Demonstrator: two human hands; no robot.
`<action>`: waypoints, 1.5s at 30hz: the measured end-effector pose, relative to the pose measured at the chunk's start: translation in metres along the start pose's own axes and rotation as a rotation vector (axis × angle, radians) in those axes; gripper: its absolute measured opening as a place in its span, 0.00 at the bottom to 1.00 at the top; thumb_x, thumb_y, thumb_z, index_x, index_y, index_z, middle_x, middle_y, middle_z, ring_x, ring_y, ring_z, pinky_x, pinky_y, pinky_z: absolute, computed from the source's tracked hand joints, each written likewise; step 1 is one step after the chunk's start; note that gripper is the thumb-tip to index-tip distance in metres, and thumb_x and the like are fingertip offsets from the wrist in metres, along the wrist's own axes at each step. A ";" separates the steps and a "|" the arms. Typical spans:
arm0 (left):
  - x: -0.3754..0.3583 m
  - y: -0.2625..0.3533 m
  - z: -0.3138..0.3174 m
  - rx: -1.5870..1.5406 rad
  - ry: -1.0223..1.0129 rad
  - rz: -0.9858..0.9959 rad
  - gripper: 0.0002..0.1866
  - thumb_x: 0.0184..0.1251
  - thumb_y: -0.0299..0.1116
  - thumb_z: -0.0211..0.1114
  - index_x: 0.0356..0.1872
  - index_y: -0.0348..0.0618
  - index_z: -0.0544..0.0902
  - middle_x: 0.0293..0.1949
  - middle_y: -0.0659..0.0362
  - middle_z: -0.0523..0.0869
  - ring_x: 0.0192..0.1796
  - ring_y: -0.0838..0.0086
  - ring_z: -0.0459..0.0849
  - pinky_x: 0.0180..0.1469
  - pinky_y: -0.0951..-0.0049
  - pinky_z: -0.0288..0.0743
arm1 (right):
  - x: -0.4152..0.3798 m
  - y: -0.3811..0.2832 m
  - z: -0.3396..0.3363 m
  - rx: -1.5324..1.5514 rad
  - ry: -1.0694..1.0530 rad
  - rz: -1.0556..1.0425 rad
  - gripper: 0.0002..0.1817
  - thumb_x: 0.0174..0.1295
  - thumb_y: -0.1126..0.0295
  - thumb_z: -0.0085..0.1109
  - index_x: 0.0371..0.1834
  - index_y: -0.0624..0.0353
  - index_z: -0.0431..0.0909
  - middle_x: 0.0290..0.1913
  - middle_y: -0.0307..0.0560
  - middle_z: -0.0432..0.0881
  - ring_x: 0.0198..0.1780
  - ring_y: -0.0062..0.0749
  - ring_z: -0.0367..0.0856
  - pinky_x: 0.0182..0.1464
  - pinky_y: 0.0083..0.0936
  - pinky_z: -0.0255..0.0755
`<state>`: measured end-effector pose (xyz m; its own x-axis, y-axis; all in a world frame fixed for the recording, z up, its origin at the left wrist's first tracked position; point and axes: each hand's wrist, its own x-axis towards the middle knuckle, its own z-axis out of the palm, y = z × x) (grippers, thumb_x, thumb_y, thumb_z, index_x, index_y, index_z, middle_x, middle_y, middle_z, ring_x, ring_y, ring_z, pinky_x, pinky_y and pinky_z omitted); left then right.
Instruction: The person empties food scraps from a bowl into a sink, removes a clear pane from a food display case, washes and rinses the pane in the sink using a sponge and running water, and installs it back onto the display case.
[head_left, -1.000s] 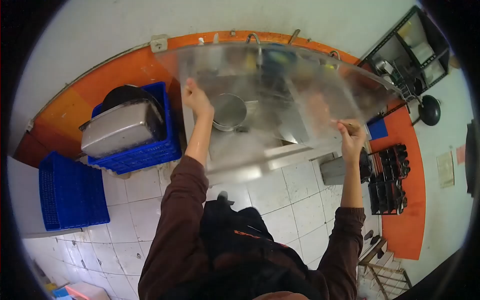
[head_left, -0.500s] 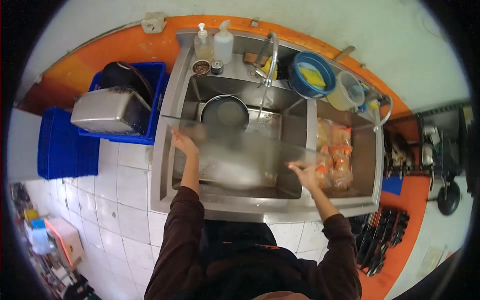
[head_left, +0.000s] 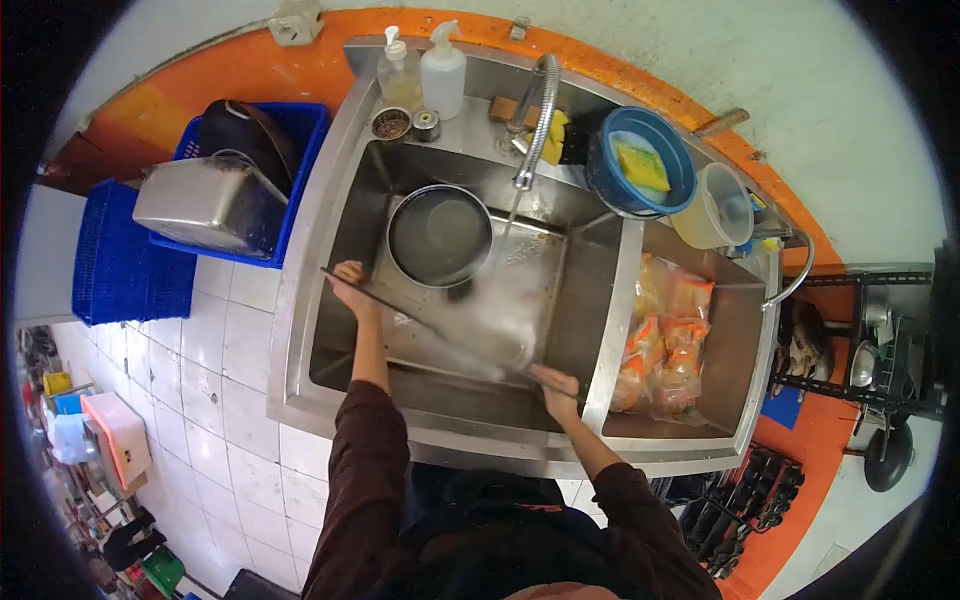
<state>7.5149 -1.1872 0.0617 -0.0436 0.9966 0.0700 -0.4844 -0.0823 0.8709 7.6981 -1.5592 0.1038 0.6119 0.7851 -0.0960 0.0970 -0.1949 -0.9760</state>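
A thin, flat, rigid sheet (head_left: pixel 440 330) is held over the large sink basin (head_left: pixel 345 350). From above it shows nearly edge-on as a dark slanting line, lower at the right; its material is hard to make out. My left hand (head_left: pixel 352 287) is closed on its left end, and my right hand (head_left: pixel 556 390) grips near the right end. Beyond the sheet, a round dark pan (head_left: pixel 440 236) lies in the basin. Close to the pan's right side, a thin stream of water falls from the spring-necked faucet (head_left: pixel 540 120).
Plastic-wrapped orange packages (head_left: pixel 665 345) fill part of the right basin. Behind stand a blue bucket (head_left: pixel 605 180) with a yellow sponge, a clear tub (head_left: pixel 722 215), and soap bottles (head_left: pixel 443 75). At left, a blue crate (head_left: pixel 318 130) holds a metal container (head_left: pixel 200 205).
The sheet has tipped from showing a broad face to nearly edge-on. My right hand has moved left and down with it, and my view has shifted slightly.
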 end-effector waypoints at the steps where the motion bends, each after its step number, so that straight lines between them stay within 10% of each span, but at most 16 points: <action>1: -0.007 0.001 0.002 -0.008 -0.006 -0.002 0.28 0.69 0.51 0.30 0.18 0.43 0.68 0.24 0.58 0.73 0.31 0.73 0.71 0.39 0.75 0.64 | -0.001 0.005 -0.005 -0.008 -0.050 -0.048 0.15 0.48 0.82 0.55 0.40 0.61 0.78 0.43 0.54 0.79 0.44 0.34 0.78 0.49 0.23 0.69; 3: -0.024 0.048 0.039 0.009 0.194 -0.168 0.24 0.67 0.49 0.41 0.48 0.35 0.69 0.48 0.50 0.71 0.52 0.68 0.68 0.55 0.71 0.60 | 0.010 -0.021 -0.014 -0.431 -0.430 0.319 0.16 0.48 0.79 0.52 0.42 0.61 0.77 0.45 0.55 0.77 0.45 0.37 0.78 0.49 0.23 0.69; 4: -0.038 0.068 0.055 0.003 0.187 -0.172 0.24 0.67 0.49 0.41 0.48 0.35 0.69 0.48 0.50 0.71 0.52 0.68 0.68 0.55 0.71 0.60 | 0.024 -0.032 -0.028 -0.561 -0.632 0.113 0.16 0.49 0.76 0.50 0.43 0.60 0.77 0.46 0.56 0.76 0.46 0.39 0.78 0.48 0.24 0.69; 6: -0.066 0.103 0.077 0.683 -0.048 -0.197 0.38 0.61 0.39 0.53 0.65 0.37 0.42 0.61 0.46 0.56 0.63 0.64 0.56 0.63 0.70 0.49 | 0.077 -0.030 -0.062 -0.740 -0.962 0.152 0.15 0.50 0.77 0.47 0.40 0.50 0.79 0.41 0.54 0.78 0.42 0.36 0.79 0.44 0.30 0.70; 9: -0.087 0.117 0.081 0.813 -0.221 -0.344 0.45 0.53 0.29 0.56 0.65 0.38 0.33 0.61 0.45 0.56 0.61 0.63 0.59 0.62 0.69 0.53 | 0.206 -0.200 -0.083 -0.793 -0.357 -0.078 0.08 0.43 0.77 0.50 0.27 0.58 0.77 0.29 0.49 0.79 0.33 0.40 0.78 0.34 0.33 0.70; 10: -0.092 0.130 0.098 0.799 -0.139 -0.464 0.44 0.50 0.24 0.51 0.64 0.38 0.33 0.60 0.43 0.57 0.60 0.61 0.61 0.61 0.69 0.55 | 0.262 -0.183 -0.111 -0.824 -0.225 -0.313 0.10 0.42 0.77 0.51 0.30 0.57 0.77 0.29 0.49 0.79 0.33 0.41 0.78 0.34 0.32 0.70; 15: -0.092 0.148 0.110 0.760 -0.156 -0.549 0.44 0.49 0.23 0.51 0.64 0.38 0.32 0.60 0.40 0.57 0.59 0.59 0.63 0.54 0.71 0.66 | 0.379 -0.131 -0.159 -1.531 -0.091 -0.209 0.21 0.49 0.76 0.45 0.50 0.51 0.71 0.45 0.58 0.76 0.46 0.46 0.76 0.46 0.41 0.68; 17: -0.092 0.136 0.092 0.779 -0.141 -0.514 0.44 0.49 0.23 0.50 0.64 0.38 0.32 0.60 0.39 0.56 0.59 0.58 0.63 0.51 0.72 0.69 | 0.405 -0.111 -0.164 -1.399 -0.220 0.038 0.21 0.51 0.73 0.47 0.52 0.52 0.69 0.46 0.59 0.75 0.45 0.47 0.76 0.47 0.41 0.68; 23: -0.095 0.130 0.066 0.813 -0.163 -0.429 0.45 0.48 0.23 0.52 0.65 0.39 0.33 0.63 0.38 0.52 0.60 0.57 0.63 0.51 0.74 0.67 | 0.348 -0.231 -0.117 -1.035 -0.060 -0.334 0.14 0.52 0.69 0.48 0.41 0.63 0.74 0.36 0.56 0.79 0.40 0.49 0.78 0.42 0.34 0.70; 26: -0.098 0.140 0.065 0.759 -0.143 -0.496 0.45 0.49 0.21 0.51 0.65 0.43 0.32 0.63 0.38 0.52 0.60 0.58 0.63 0.51 0.72 0.69 | 0.270 -0.251 -0.057 -0.629 -0.245 -0.189 0.14 0.49 0.72 0.52 0.41 0.61 0.76 0.31 0.51 0.80 0.33 0.36 0.80 0.38 0.28 0.72; 27: -0.097 0.147 0.071 0.763 -0.141 -0.502 0.45 0.49 0.21 0.51 0.65 0.43 0.32 0.63 0.38 0.52 0.60 0.58 0.63 0.51 0.72 0.69 | 0.247 -0.245 -0.032 -0.570 -0.340 0.089 0.16 0.48 0.72 0.53 0.42 0.59 0.76 0.32 0.49 0.81 0.34 0.32 0.80 0.39 0.27 0.71; 32: -0.101 0.161 0.078 0.640 -0.092 -0.704 0.45 0.49 0.16 0.46 0.64 0.49 0.28 0.65 0.40 0.47 0.61 0.60 0.63 0.50 0.69 0.72 | 0.168 -0.126 0.112 -0.205 -0.792 -0.087 0.16 0.52 0.73 0.53 0.45 0.51 0.77 0.40 0.48 0.74 0.46 0.34 0.71 0.47 0.27 0.66; 37: -0.110 0.152 0.050 0.809 -0.241 -0.410 0.44 0.53 0.15 0.41 0.63 0.60 0.26 0.64 0.39 0.45 0.58 0.51 0.65 0.26 0.71 0.82 | 0.102 -0.043 0.186 -0.098 -0.727 -0.040 0.18 0.57 0.69 0.49 0.52 0.56 0.71 0.58 0.52 0.64 0.59 0.42 0.58 0.63 0.33 0.50; 41: -0.111 0.166 0.050 0.529 -0.157 -0.609 0.45 0.50 0.13 0.37 0.62 0.63 0.23 0.65 0.41 0.41 0.59 0.47 0.63 0.24 0.71 0.82 | 0.110 0.128 0.192 -0.003 -0.716 0.242 0.24 0.65 0.57 0.33 0.60 0.59 0.61 0.65 0.53 0.54 0.63 0.48 0.55 0.65 0.38 0.43; 45: -0.105 0.168 0.049 0.494 -0.152 -0.661 0.46 0.50 0.12 0.37 0.62 0.64 0.23 0.65 0.43 0.41 0.60 0.47 0.61 0.24 0.71 0.82 | 0.157 0.047 0.233 -0.177 -0.861 0.651 0.30 0.66 0.50 0.23 0.62 0.60 0.55 0.64 0.56 0.56 0.65 0.48 0.52 0.65 0.37 0.44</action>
<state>7.4815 -1.3056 0.2244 0.2497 0.8319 -0.4956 0.0713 0.4946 0.8662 7.6161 -1.3083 -0.0027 -0.1609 0.6357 -0.7550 0.1075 -0.7491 -0.6537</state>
